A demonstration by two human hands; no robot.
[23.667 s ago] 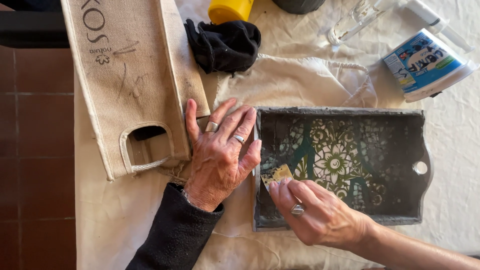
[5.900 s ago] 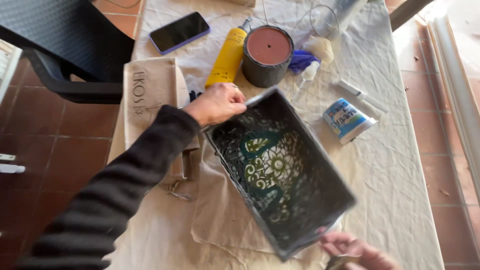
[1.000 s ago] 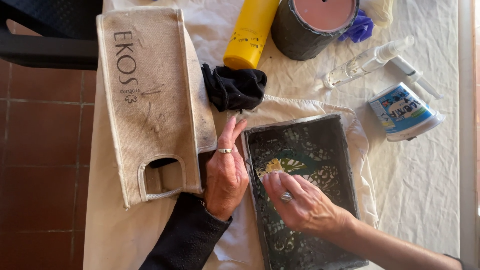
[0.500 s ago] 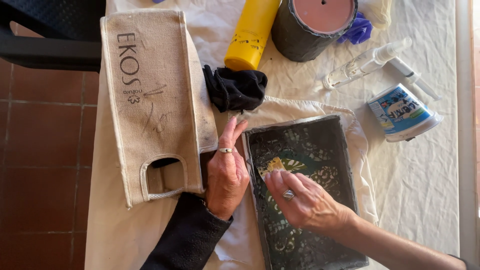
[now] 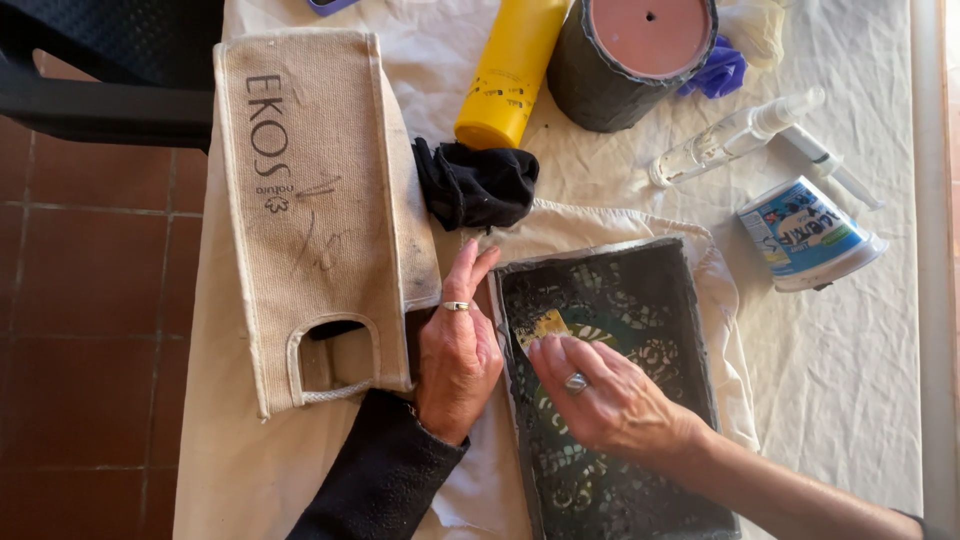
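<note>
Dark rectangular tray (image 5: 690, 330), its inside covered with a green and pale floral lace pattern, lies lengthwise in front of me on a crumpled cream cloth (image 5: 620, 225) near the middle of the worktop (image 5: 860, 400). My right hand (image 5: 610, 395), wearing a ring, reaches into the tray from the lower right; its fingertips are pinched narrowly on a small yellow piece (image 5: 545, 326) and press it against the patterned floor near the tray's upper left corner. I cannot tell what the piece is made of. My left hand (image 5: 458, 355), in a black sleeve (image 5: 375, 480) and also ringed, lies flat with its fingers close together and holds nothing; it rests on the cloth, touching the tray's left wall.

Just left of that hand lies a beige canvas bag (image 5: 320, 200) with a cut-out handle and dark lettering, flat on the worktop. Above my left hand, between bag and tray, sits a bunched black cloth (image 5: 478, 185). Beyond it a yellow bottle (image 5: 505, 70) lies on its side, beside a dark round pot (image 5: 625, 55) standing upside down with its pink base showing. Purple material (image 5: 720, 72) peeks out at the pot's right. To the right of the tray lie a clear spray bottle (image 5: 730, 140) and a tipped blue and white tub (image 5: 808, 235). Reddish floor tiles (image 5: 90, 300) show at left.
</note>
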